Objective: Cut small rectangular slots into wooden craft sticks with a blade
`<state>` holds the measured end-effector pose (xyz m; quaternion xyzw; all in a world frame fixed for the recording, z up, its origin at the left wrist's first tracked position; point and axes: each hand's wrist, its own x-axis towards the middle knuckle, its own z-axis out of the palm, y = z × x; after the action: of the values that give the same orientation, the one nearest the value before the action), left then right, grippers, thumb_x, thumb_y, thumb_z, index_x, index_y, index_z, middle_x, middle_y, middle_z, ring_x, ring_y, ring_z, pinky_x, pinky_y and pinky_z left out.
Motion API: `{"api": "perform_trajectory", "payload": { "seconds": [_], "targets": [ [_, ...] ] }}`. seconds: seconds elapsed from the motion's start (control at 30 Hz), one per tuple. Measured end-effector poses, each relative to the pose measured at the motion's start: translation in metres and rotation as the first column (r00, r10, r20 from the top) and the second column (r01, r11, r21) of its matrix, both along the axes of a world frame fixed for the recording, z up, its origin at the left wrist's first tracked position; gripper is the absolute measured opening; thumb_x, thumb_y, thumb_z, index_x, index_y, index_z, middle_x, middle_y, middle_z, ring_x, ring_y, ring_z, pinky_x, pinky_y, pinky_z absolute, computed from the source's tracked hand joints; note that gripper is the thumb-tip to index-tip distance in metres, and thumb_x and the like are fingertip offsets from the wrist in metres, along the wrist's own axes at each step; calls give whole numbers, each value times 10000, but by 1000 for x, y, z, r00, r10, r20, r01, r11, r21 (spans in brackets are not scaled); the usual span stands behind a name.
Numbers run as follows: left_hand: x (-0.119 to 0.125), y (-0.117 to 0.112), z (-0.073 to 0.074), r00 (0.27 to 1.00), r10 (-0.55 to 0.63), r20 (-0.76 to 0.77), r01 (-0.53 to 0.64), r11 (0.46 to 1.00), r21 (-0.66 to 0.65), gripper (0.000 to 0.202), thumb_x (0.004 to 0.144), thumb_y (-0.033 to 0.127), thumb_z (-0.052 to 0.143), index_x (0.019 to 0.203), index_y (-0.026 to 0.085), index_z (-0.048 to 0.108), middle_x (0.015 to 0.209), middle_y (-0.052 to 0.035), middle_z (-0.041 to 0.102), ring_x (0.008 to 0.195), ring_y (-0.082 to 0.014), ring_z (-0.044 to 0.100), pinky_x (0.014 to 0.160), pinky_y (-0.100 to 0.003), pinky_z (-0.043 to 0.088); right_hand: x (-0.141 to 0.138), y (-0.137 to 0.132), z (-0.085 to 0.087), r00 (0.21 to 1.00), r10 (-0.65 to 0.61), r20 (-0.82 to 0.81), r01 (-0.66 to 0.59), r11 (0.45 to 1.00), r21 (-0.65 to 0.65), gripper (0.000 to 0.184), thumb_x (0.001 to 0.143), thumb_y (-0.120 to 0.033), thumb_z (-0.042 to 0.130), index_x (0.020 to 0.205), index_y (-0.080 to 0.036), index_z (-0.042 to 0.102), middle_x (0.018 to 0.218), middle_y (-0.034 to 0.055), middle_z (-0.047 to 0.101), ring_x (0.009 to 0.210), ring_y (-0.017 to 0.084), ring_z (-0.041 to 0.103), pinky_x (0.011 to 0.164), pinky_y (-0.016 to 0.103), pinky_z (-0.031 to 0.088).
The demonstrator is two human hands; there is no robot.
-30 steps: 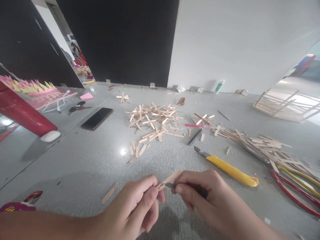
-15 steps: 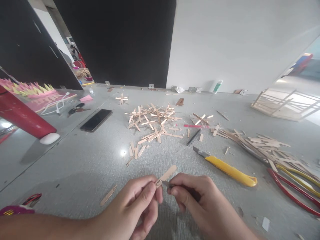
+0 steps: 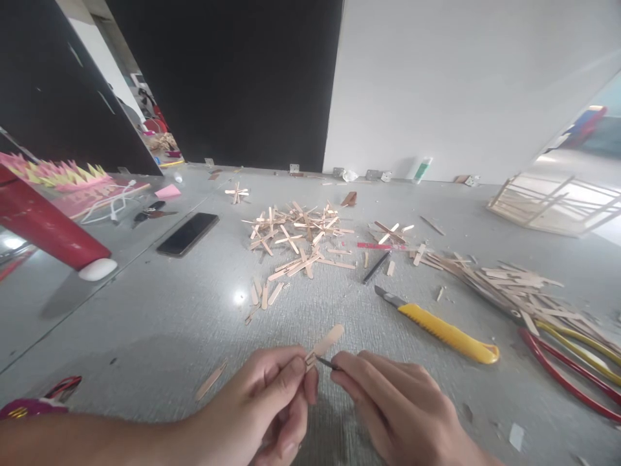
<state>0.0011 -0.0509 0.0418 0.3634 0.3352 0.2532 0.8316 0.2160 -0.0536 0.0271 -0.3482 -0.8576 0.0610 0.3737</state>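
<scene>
My left hand pinches one end of a small flat wooden stick, whose free end points up and to the right. My right hand is closed round a thin dark blade tool; its tip touches the stick near the left fingers. Both hands hover low over the grey table at the bottom middle of the view. A short stick piece lies on the table just left of my left hand.
A yellow utility knife lies right of the hands. Red and yellow pliers and a long stick pile are at the right. Crossed sticks are heaped mid-table. A black phone and a red cylinder are at the left.
The right hand has turned and drawn the blade tool slightly right along the stick. The left hand keeps its pinch, nearly still.
</scene>
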Motion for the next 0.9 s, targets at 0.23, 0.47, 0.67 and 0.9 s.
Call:
{"api": "perform_trajectory", "payload": {
  "seconds": [0.23, 0.47, 0.67, 0.9],
  "targets": [
    [0, 3, -1, 999, -25, 35, 26, 1000, -10, 409, 1008, 563, 534, 818, 201, 525, 500, 88, 474, 335, -35, 292, 335, -140, 227, 6, 2, 9, 989, 48, 140, -75, 977, 197, 310, 1085, -192, 276, 1117, -62, 555, 671, 40, 608, 522, 158, 561, 459, 294, 437],
    [-1, 3, -7, 1000, -27, -5, 27, 999, 33, 370, 1067, 499, 429, 865, 203, 520, 524, 88, 471, 341, -39, 283, 354, -148, 245, 5, 3, 3, 986, 42, 161, -57, 994, 94, 264, 1045, -145, 365, 1107, -71, 611, 698, 53, 638, 548, 170, 563, 492, 306, 437],
    [-4, 5, -2, 946, -7, -325, 111, 947, 301, 416, 1070, 558, 334, 920, 202, 491, 621, 53, 516, 457, -74, 385, 454, -187, 332, -11, 8, 9, 986, -124, -108, 10, 702, -712, 315, 1016, -258, 465, 722, -204, 566, 550, -57, 480, 492, 98, 419, 475, 230, 351],
    [-3, 7, -5, 881, -19, -472, 226, 895, 386, 480, 1069, 575, 287, 862, 194, 493, 675, 32, 529, 501, -79, 432, 525, -214, 390, -14, 9, 8, 988, -60, -142, -88, 536, -839, 350, 1024, -281, 364, 688, -226, 444, 527, -71, 390, 492, 104, 372, 485, 229, 319]
  ]
}}
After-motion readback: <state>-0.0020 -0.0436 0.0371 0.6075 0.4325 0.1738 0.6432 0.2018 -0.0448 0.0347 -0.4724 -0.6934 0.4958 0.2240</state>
